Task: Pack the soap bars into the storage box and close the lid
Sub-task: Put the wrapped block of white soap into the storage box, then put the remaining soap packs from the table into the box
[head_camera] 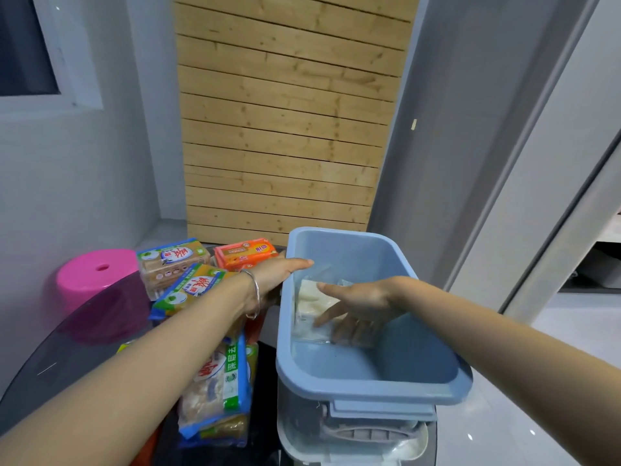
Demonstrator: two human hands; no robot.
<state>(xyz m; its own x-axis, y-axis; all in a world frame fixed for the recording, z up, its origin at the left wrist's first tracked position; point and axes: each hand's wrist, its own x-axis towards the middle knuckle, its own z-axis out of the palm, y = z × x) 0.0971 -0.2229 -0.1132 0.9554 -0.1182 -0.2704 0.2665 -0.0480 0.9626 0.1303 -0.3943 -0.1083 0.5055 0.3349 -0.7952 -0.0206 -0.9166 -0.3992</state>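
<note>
Packing step, early on. Right hand (361, 306) is down inside the blue storage box (433, 381), fingers spread loosely over a pale, clear-wrapped soap pack (311, 297) lying on the box floor near the left wall. Grip looks slack, not clamped: fingertips rest on or just above the wrap, so I'd say it's setting the pack down or nudging it flat, but can't tell for sure whether it has hold of it. Left hand (279, 272) lies flat on the box's left rim, fingers straight, holding nothing, prob. steadying the box. A bangle (254, 294) sits on that wrist.

Only that one pack shows in the box; most of the floor is bare. Rest of the soap is outside, just left of the box: two blue-and-green wrapped packs (183, 274) stacked at the back, an orange pack (245, 255) beside them, and another blue-edged pack (218, 388) nearer, partly under the left forearm.

Next move, as I read it: right hand comes out, one hand reaches left for a pack, lays it beside the first w/o wasting space. Lid isn't on; can't pick it out clearly, though a pale latch-like part shows below the box front.

Bench (50, 358) is dark, glossy, rounded at the edge. A pink stool (95, 274) stands behind it. Room: grey walls, a wood-slat panel (285, 129) straight ahead, white shiny floor at right.
</note>
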